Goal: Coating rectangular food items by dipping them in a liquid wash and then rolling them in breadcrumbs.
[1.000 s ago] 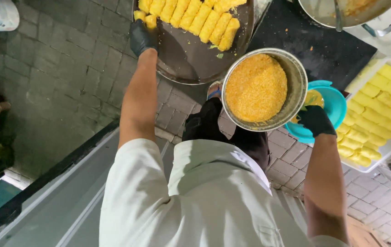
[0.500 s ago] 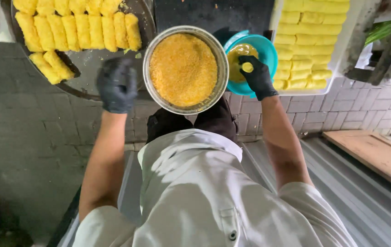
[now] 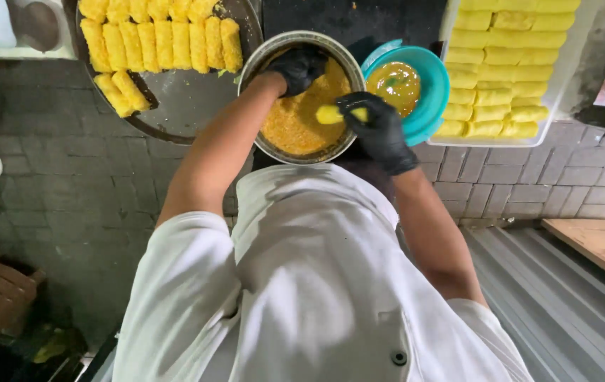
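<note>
Right hand [image 3: 380, 131], black glove, pinches a short yellow roll [image 3: 332, 114], wet and glossy, over the crumb bowl [image 3: 302, 99], just beside the teal bowl [image 3: 415, 88] of orange batter. Left hand [image 3: 297, 67], gloved, sits down in the orange crumbs, fingers curled; can't tell if it grips anything. Coated rolls lined up on round dark tray [image 3: 175, 99]; plain yellow ones in white tray [image 3: 507, 71].

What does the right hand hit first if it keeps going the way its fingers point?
The right hand, holding a yellow roll, points left across the metal bowl. First in line is probably the breadcrumbs, then the left hand; depth is unclear.
</note>
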